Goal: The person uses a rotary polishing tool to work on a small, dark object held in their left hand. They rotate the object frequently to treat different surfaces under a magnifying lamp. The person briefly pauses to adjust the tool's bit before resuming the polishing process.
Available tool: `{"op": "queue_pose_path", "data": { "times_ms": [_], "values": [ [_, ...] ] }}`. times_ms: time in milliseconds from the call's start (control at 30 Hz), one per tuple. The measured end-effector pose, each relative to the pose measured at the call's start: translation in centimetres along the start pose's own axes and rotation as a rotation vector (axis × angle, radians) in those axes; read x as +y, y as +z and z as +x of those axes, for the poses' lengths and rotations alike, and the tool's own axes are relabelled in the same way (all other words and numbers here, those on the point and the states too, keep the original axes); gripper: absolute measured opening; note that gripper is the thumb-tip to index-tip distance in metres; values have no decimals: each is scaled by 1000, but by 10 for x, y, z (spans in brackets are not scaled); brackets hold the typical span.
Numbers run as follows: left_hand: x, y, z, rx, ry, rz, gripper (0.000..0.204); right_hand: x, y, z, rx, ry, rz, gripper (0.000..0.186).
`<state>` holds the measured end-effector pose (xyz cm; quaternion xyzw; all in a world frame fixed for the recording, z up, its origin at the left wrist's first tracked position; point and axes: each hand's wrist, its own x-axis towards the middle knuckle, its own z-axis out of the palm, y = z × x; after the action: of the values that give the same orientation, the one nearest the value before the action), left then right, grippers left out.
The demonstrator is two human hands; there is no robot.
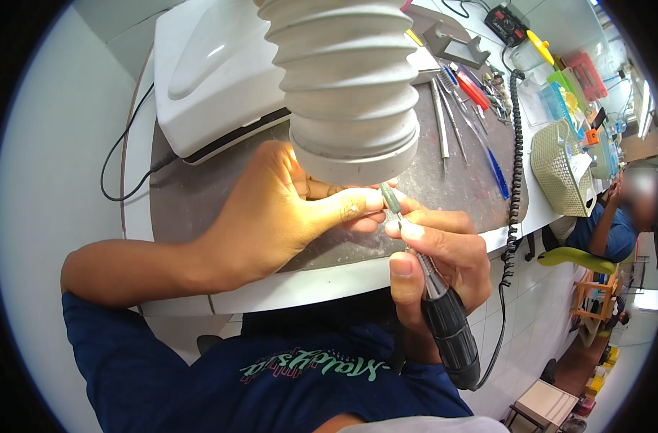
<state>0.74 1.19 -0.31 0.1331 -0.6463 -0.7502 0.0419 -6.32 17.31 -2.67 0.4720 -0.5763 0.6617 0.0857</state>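
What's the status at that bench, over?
Right hand gripping black handpiece. Left hand beside its grey-green bit; anything pinched there not discernible. White ribbed hose above, partly blocking view of left fingers.

Single head-worn fisheye view, from above, facing down, close over fingers and workbench

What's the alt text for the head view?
The right hand holds a black-handled rotary handpiece, its grey-green bit beside the left hand, near a ribbed white hose; whether the left hand holds anything is unclear. Hand tools lie on the grey mat, and a co-worker sits at right.
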Motion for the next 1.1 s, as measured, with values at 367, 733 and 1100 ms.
{"op": "queue_pose_path", "data": {
  "times_ms": [367,733,1100],
  "values": [
    [1,0,2,-20,-84,-44,23,4,-3,-1,15,21,61,22],
    [4,4,-4,-119,-158,-407,33,1,-1,-12,76,-40,-180,26],
    [3,4,-5,-94,-162,-394,39,4,0,-11,59,-67,-186,23]
  ]
}}
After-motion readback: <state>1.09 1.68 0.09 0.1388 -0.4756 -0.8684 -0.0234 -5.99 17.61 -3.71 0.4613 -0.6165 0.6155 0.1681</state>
